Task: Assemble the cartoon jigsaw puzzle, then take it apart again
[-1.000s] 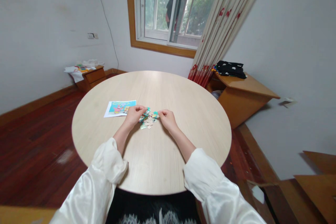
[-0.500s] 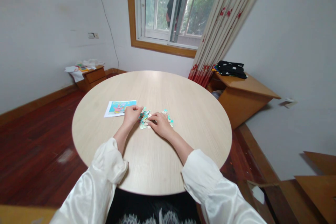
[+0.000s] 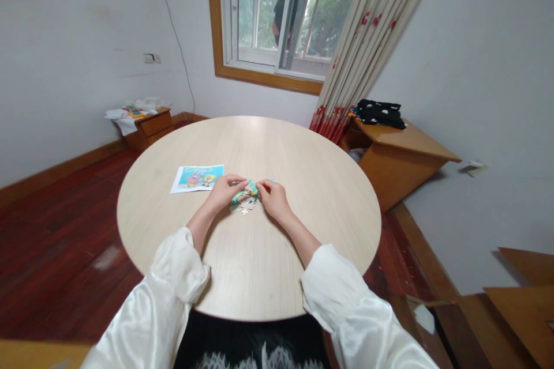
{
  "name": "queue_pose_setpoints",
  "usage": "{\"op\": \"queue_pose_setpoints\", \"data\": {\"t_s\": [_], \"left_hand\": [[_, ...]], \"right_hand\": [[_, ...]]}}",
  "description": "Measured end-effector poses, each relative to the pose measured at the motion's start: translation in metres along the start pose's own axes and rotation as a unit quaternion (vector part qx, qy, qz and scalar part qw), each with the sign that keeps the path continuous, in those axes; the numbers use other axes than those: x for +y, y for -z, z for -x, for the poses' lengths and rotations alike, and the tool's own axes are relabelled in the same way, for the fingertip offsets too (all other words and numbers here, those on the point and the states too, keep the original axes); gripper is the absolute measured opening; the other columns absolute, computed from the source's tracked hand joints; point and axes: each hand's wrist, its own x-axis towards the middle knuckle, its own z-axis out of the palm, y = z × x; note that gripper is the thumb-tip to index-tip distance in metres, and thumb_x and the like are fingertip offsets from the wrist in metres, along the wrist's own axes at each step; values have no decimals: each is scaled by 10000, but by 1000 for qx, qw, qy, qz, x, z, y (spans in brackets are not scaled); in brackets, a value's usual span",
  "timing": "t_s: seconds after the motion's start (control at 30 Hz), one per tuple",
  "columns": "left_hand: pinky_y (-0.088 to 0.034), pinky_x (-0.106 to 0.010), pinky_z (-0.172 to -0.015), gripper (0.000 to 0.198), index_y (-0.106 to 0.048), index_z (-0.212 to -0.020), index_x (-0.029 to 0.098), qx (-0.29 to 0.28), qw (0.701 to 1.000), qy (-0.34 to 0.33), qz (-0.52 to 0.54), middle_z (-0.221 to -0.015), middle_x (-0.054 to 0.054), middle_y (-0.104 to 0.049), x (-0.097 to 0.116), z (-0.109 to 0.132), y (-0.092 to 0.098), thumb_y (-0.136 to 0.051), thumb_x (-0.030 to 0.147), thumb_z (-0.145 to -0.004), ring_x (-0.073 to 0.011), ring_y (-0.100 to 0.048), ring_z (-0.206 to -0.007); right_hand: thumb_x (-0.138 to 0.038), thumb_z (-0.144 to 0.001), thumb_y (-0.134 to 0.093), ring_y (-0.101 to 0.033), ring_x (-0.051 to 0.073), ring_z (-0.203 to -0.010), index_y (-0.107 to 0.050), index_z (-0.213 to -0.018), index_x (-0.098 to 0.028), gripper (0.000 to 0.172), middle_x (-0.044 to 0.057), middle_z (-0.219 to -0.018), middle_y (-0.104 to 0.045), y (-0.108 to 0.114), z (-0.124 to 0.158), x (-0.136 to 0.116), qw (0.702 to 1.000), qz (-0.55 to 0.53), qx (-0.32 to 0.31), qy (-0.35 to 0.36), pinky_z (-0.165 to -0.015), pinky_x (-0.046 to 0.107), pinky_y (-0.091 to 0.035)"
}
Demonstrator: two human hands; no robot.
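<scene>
Small jigsaw puzzle pieces [image 3: 246, 199], some turquoise and some pale, lie in a loose pile on the round table. My left hand [image 3: 225, 191] reaches over the pile's left side, thumb and fingers pinched on a turquoise puzzle piece. From the right, my right hand [image 3: 273, 197] pinches at the same cluster, its fingertips close to the left ones. What sits between the right fingertips is mostly hidden, but it looks like a puzzle piece. A lone pale piece [image 3: 244, 212] lies just in front of the pile. Beside my left hand is a printed cartoon picture [image 3: 184, 184].
The round, pale wooden table [image 3: 251, 265] extends around my hands. Beyond it stand a small cabinet [image 3: 153, 124] with papers on the left and a tilted wooden desk [image 3: 402, 150] with black cloth on the right. A curtain [image 3: 367, 29] hangs by the window.
Both hands have moved closer together over the pile. My left hand has shifted right, uncovering more of the cartoon picture; my right hand has turned, its fingertips now meeting the left ones.
</scene>
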Motion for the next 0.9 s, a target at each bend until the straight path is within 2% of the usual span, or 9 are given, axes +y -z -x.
{"op": "queue_pose_setpoints", "data": {"t_s": [0.13,0.3,0.5,0.63,0.73,0.9], "left_hand": [[-463,-342,-792,234,-703,-632,174,-16,1000,-2,16,-764,-75,-703,1,0,-1,-767,385,-552,-236,-632,-806],[-463,-337,-790,283,-681,-626,168,-21,999,7,42,-801,-79,-698,-4,0,-1,-764,426,-544,-220,-628,-794],[-466,-341,-789,307,-669,-605,167,-18,998,15,59,-843,-89,-702,-6,-1,0,-773,445,-524,-223,-629,-805],[-468,-345,-784,298,-660,-578,171,-9,998,18,56,-816,-83,-701,-6,-1,1,-784,432,-506,-221,-627,-785],[-469,-342,-758,306,-656,-575,171,-4,998,22,53,-788,-81,-695,-6,-1,0,-772,445,-506,-216,-622,-755],[-452,-332,-703,327,-633,-545,183,16,999,27,39,-691,-69,-672,-6,-1,-1,-740,492,-533,-216,-596,-711]], "right_hand": [[-259,-830,-523,-558,129,-561,-655,-701,-167,207,-14,-587,-611,-2,0,1,997,-68,-22,-20,-607,247,-426],[-323,-804,-562,-583,121,-538,-651,-692,-175,206,-14,-583,-624,-6,-1,2,986,-151,-43,-57,-576,242,-462],[-490,-638,-716,-576,106,-491,-633,-647,-166,335,-11,-561,-637,-8,-3,2,968,-227,-56,-92,-542,240,-479],[-555,-614,-709,-527,96,-433,-614,-606,-162,404,-29,-486,-581,-9,-2,2,966,-224,-70,-109,-456,217,-441],[-581,-650,-667,-472,85,-398,-605,-608,-162,426,-46,-447,-528,-8,-1,3,972,-196,-73,-108,-415,203,-384],[-500,-763,-578,-470,98,-487,-577,-564,-169,387,-30,-501,-539,-3,-3,8,996,-78,-20,-49,-498,221,-348]]}}
